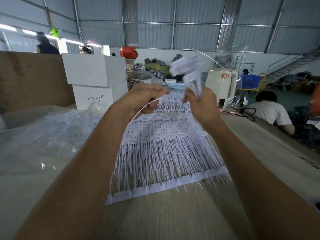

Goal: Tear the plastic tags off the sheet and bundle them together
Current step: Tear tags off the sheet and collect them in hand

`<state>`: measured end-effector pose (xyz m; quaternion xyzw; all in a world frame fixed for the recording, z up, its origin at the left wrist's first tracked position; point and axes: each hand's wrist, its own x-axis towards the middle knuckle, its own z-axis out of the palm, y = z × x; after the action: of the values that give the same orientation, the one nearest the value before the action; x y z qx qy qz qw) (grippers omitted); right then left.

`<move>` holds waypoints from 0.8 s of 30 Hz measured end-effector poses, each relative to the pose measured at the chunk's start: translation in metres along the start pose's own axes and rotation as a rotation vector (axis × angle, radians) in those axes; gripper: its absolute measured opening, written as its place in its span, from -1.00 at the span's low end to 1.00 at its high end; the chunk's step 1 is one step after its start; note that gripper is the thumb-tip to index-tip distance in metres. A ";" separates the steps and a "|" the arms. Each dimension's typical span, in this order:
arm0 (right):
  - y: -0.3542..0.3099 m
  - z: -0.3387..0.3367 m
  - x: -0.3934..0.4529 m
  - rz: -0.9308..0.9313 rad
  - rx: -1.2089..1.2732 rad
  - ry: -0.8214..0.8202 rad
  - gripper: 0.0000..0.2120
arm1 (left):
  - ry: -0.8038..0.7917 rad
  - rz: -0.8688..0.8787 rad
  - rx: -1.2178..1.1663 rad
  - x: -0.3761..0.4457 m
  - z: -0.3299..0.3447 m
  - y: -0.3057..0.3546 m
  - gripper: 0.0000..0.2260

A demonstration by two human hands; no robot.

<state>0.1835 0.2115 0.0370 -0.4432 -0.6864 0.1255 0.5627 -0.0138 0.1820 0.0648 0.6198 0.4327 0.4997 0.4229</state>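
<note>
The left hand (143,99), at the middle of the frame, has its fingers curled around the far edge of the sheet of plastic tags (164,146), pinching a thin white strand (143,108) that trails down toward the wrist. The right hand (200,104), just to its right, grips a blurred bundle of torn-off tags (187,70) that fans upward above the knuckles. Both forearms reach in from the lower corners. The sheet hangs from the left hand down to the wooden table (173,213) at lower centre. A clear plastic bag (43,132) lies at the left.
</note>
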 end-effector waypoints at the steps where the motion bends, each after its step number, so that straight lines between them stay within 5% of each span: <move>1: 0.000 -0.004 -0.001 0.095 0.175 0.018 -0.80 | 0.037 0.034 0.034 0.001 0.001 0.001 -0.85; 4: -0.003 -0.006 -0.005 0.232 0.426 -0.078 -0.83 | 0.098 0.092 0.160 0.005 0.008 0.002 -0.81; 10: -0.015 0.003 -0.007 0.248 0.582 -0.170 -0.85 | -0.041 0.156 0.414 0.006 0.030 -0.008 -0.82; 24: -0.011 0.000 -0.003 0.233 0.544 0.071 -0.82 | -0.097 0.189 -0.004 0.005 0.046 -0.011 -0.67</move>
<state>0.1781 0.2033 0.0425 -0.3562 -0.5519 0.3529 0.6663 0.0311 0.1860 0.0490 0.6805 0.3505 0.5077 0.3953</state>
